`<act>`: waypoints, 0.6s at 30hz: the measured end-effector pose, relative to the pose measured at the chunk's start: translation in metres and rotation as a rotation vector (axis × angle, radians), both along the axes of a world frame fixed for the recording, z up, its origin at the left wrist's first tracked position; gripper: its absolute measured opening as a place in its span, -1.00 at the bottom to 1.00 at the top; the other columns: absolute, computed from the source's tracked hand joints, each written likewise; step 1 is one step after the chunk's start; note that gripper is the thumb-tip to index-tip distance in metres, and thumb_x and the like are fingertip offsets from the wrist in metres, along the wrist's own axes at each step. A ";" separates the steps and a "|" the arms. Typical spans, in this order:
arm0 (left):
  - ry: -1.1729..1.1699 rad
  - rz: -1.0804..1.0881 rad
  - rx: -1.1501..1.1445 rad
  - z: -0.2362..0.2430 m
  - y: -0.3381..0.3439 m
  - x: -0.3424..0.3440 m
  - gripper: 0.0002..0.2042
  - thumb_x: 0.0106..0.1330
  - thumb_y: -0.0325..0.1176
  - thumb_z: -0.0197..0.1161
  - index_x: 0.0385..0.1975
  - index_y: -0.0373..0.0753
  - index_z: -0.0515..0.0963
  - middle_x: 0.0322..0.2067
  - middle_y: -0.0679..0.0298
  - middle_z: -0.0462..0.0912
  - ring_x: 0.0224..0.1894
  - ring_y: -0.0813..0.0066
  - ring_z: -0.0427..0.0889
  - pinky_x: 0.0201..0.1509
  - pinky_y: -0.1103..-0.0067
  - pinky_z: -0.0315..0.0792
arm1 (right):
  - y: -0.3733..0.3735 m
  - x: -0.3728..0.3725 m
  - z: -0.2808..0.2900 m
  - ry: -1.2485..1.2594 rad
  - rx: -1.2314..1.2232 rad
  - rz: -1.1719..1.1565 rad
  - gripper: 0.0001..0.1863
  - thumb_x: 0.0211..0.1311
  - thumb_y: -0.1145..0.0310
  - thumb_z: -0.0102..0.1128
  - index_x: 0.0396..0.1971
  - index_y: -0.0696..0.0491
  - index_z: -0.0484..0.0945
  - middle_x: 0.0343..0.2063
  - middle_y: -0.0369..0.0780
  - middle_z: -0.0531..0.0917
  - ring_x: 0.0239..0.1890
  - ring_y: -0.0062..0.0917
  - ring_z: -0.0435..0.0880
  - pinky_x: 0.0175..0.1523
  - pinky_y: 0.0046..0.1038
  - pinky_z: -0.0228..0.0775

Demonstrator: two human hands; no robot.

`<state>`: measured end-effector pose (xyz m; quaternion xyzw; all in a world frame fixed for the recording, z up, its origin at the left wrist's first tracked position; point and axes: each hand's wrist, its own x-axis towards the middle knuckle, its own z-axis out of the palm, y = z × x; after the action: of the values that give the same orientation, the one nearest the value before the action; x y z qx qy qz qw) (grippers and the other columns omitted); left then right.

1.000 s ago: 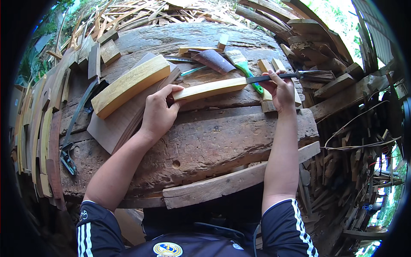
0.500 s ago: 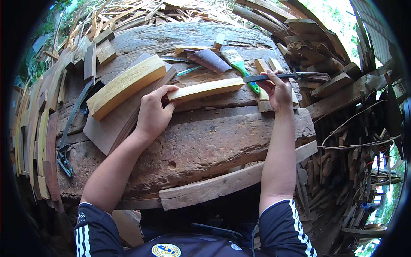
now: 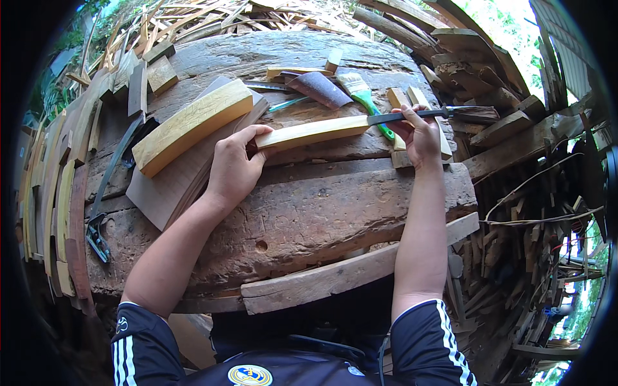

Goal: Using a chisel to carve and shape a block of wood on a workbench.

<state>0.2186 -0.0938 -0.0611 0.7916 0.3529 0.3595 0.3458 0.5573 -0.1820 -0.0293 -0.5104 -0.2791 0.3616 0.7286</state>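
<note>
My left hand [image 3: 235, 161] is closed on the near-left end of a pale wooden block [image 3: 315, 134], thumb on the near side and fingers at the far side. My right hand [image 3: 421, 136] pinches the flat dark blade of a chisel [image 3: 393, 118]. The blade's tip meets the block's right end, and its handle side points right. Behind the right hand lie a paintbrush with a green handle [image 3: 364, 96] and several short wood strips [image 3: 418, 100]. Just beyond the block rests a curled piece of dark sandpaper [image 3: 320, 89].
A thick yellowish beam [image 3: 193, 128] lies on brown boards [image 3: 161, 199] at left on the rough timber bench [image 3: 322, 199]. A clamp-like metal tool [image 3: 98, 238] is at the bench's left. Wood pieces [image 3: 67, 212] line the left side; stacked scraps [image 3: 476, 71] fill the right.
The view has shifted slightly, so everything sits a few pixels over. Both hands keep their grips, and the chisel tip stays at the block's right end.
</note>
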 end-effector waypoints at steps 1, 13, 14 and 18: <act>0.006 0.003 -0.012 0.002 -0.001 0.000 -0.68 0.15 -0.60 0.34 -0.07 -0.34 0.58 -0.22 0.11 0.72 -0.21 0.47 0.69 -0.07 0.57 0.52 | 0.000 0.000 0.000 0.000 -0.002 0.001 -0.78 0.25 0.55 0.22 -0.29 0.04 0.32 -0.33 -0.04 0.65 -0.29 -0.27 0.75 -0.16 -0.22 0.75; 0.020 0.009 -0.005 -0.002 0.001 0.000 -0.67 0.14 -0.62 0.33 -0.05 -0.35 0.59 -0.20 0.10 0.72 -0.18 0.49 0.70 -0.05 0.57 0.52 | 0.010 -0.027 -0.002 0.009 -0.061 0.098 -0.81 0.26 0.51 0.24 -0.28 0.05 0.37 -0.34 -0.10 0.65 -0.28 -0.34 0.74 -0.17 -0.32 0.74; 0.027 0.013 -0.004 -0.002 0.001 0.000 -0.67 0.14 -0.62 0.34 -0.05 -0.35 0.59 -0.20 0.11 0.72 -0.18 0.50 0.69 -0.05 0.58 0.52 | 0.008 -0.018 -0.002 -0.012 -0.055 0.064 -0.78 0.25 0.53 0.25 -0.28 0.05 0.34 -0.35 -0.09 0.65 -0.30 -0.32 0.74 -0.20 -0.30 0.75; 0.001 0.006 0.041 -0.002 0.000 0.003 -0.66 0.14 -0.60 0.35 -0.05 -0.34 0.59 -0.20 0.12 0.73 -0.19 0.50 0.69 -0.06 0.58 0.52 | -0.005 0.002 0.002 -0.014 -0.013 -0.038 -0.77 0.25 0.55 0.23 -0.30 0.05 0.32 -0.33 -0.06 0.65 -0.28 -0.28 0.75 -0.21 -0.26 0.75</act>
<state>0.2213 -0.0939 -0.0628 0.7976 0.3482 0.3670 0.3283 0.5594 -0.1867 -0.0277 -0.5231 -0.2721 0.3457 0.7300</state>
